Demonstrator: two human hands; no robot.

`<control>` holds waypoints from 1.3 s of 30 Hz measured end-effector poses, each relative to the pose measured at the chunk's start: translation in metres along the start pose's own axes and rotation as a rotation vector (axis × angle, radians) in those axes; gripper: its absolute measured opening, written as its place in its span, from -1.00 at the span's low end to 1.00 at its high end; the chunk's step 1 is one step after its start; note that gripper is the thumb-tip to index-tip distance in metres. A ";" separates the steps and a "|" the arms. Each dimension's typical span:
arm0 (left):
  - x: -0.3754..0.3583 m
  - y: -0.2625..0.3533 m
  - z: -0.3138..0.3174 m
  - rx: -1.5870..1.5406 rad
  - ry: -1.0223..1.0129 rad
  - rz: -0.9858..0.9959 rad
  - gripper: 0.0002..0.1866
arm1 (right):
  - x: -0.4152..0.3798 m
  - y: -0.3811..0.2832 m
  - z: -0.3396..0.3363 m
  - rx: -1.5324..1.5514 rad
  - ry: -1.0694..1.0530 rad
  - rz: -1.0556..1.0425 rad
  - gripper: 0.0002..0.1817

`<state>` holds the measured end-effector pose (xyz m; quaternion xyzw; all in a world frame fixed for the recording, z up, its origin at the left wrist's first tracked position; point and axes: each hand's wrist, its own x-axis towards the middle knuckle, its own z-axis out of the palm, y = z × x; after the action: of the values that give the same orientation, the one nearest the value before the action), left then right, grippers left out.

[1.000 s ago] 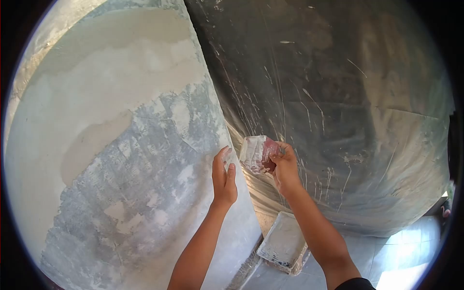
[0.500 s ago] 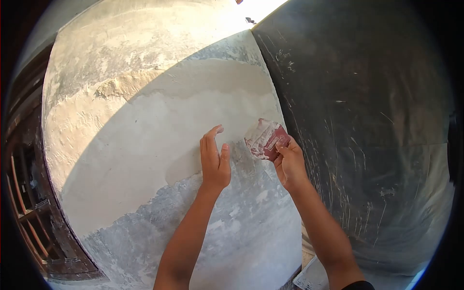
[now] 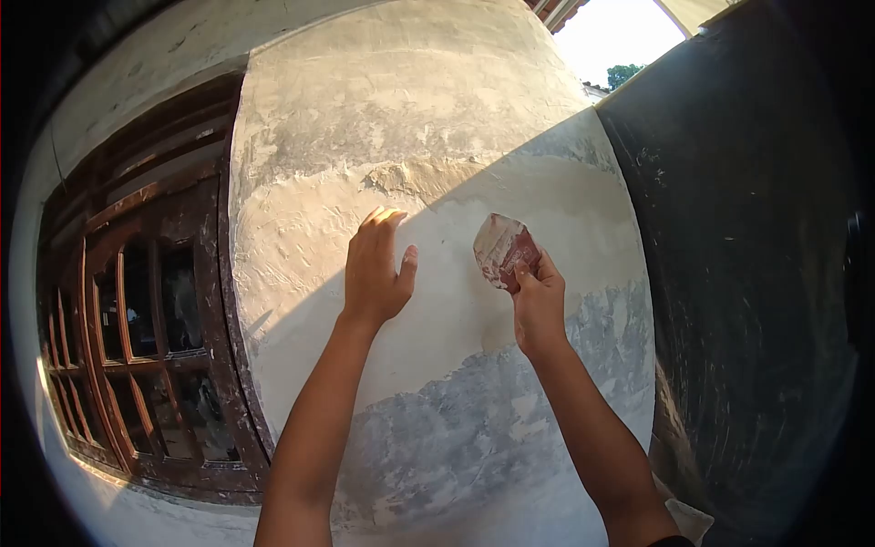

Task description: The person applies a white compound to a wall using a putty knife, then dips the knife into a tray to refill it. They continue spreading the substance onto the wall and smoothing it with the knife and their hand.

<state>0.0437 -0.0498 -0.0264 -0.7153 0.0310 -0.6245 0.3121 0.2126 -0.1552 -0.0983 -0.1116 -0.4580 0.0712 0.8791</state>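
My right hand pinches a flat dark-red putty scraper between thumb and fingers. Pale putty is smeared over its upper left part, and faint printing shows near my thumb. Behind it is the wall, with a smooth cream-coloured coat across the middle and rough grey below. My left hand is raised in front of the coated band, empty, its fingers slightly bent and the thumb held apart. In this view it overlaps the border between sunlight and shade.
At left a dark brown wooden window with several panes is set beside the wall. A dark sheet with pale splashes hangs along the right side. Sky and a small tree show at the upper right.
The view has turned left and up, bringing more of the window and upper wall in. My left hand has shifted slightly left and up; the right still holds the scraper.
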 end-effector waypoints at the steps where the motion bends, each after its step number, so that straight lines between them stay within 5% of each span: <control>1: 0.000 -0.015 -0.012 0.086 0.006 0.010 -0.52 | -0.001 0.006 0.012 0.006 -0.008 -0.003 -0.64; 8: -0.012 -0.086 -0.062 0.391 0.005 -0.001 -0.49 | -0.005 0.014 0.111 -0.640 -0.105 -0.380 -0.61; 10: -0.017 -0.091 -0.065 0.411 0.087 0.073 -0.47 | 0.006 0.039 0.129 -0.634 -0.151 -0.758 -0.60; 13: -0.019 -0.088 -0.066 0.420 0.095 0.057 -0.45 | 0.023 0.062 0.157 -0.707 -0.121 -1.002 -0.51; 21: -0.022 -0.091 -0.068 0.339 0.190 0.003 -0.41 | 0.041 0.116 0.194 -0.903 -0.054 -1.004 -0.41; 27: -0.023 -0.092 -0.069 0.299 0.210 -0.033 -0.41 | 0.029 0.121 0.210 -1.388 -0.079 -0.949 -0.42; 34: -0.023 -0.092 -0.068 0.303 0.214 -0.023 -0.42 | 0.008 0.103 0.187 -1.634 -0.293 -0.960 -0.46; 37: -0.023 -0.094 -0.065 0.331 0.217 -0.045 -0.42 | -0.002 0.092 0.152 -1.480 -0.411 -1.022 -0.49; 39: -0.022 -0.094 -0.065 0.339 0.215 -0.006 -0.42 | 0.003 0.077 0.140 -1.308 -0.300 -1.105 -0.48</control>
<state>-0.0527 0.0090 0.0012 -0.5819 -0.0437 -0.6944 0.4210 0.0973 -0.0617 -0.0382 -0.3456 -0.5064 -0.6293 0.4775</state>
